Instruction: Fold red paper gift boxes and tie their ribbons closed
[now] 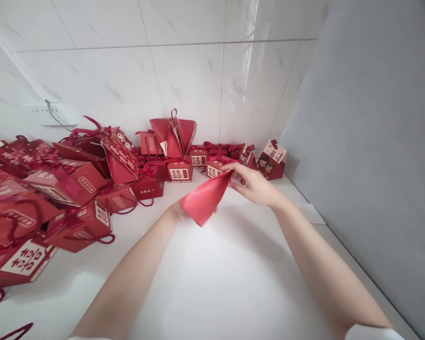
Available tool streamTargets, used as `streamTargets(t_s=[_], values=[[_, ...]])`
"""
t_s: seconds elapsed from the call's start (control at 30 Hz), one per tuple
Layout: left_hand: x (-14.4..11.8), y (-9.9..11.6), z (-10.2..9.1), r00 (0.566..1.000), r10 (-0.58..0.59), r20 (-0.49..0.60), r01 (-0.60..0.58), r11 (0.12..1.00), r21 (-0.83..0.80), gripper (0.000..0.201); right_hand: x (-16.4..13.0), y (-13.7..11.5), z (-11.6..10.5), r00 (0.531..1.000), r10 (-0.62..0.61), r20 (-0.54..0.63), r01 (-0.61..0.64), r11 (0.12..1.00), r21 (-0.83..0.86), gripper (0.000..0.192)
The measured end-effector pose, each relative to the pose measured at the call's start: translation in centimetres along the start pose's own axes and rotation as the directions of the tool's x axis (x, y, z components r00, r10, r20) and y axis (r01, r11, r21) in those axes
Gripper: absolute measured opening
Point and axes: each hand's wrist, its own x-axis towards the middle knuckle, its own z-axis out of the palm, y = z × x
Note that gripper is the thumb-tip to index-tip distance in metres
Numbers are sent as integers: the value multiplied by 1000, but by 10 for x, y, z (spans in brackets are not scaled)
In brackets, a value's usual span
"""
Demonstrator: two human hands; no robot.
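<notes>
Between my two hands a red gift box (207, 196), wedge-shaped with a plain glossy side facing me, is held tilted above the white table (212, 278). My left hand (181, 211) supports it at the lower left; most of its fingers are hidden behind the box. At the upper right corner, my right hand (251, 183) has its fingers and thumb closed on the edge. Just behind stand small red boxes with double-happiness characters, such as one box (180, 170) with a white label.
A big heap of red gift boxes (76, 182) with ribbons and cord handles covers the left side. Fan-shaped red boxes (173, 136) stand on top at the back. A patterned box (272, 160) sits at the right end, beside a grey panel (368, 141). A tiled wall (184, 80) rises behind.
</notes>
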Motion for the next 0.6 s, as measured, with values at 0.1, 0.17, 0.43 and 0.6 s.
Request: streamTargets(t_s=[0.1,0.17,0.43,0.6], values=[[12,-8,-9,973,153,-175,-155,988,1,50,6,24,40,938,130,-322,-56,972,229,61],[20,-11,-14,893,337,-298,-319,942,108,53,7,44,72,905,291,-310,-140,893,429,56],[24,-18,-23,867,420,-270,-280,857,432,55,-11,80,124,910,394,-126,-287,821,494,77],[22,-15,-21,889,385,-248,-265,875,406,57,-10,82,120,919,370,-135,-273,846,458,73]])
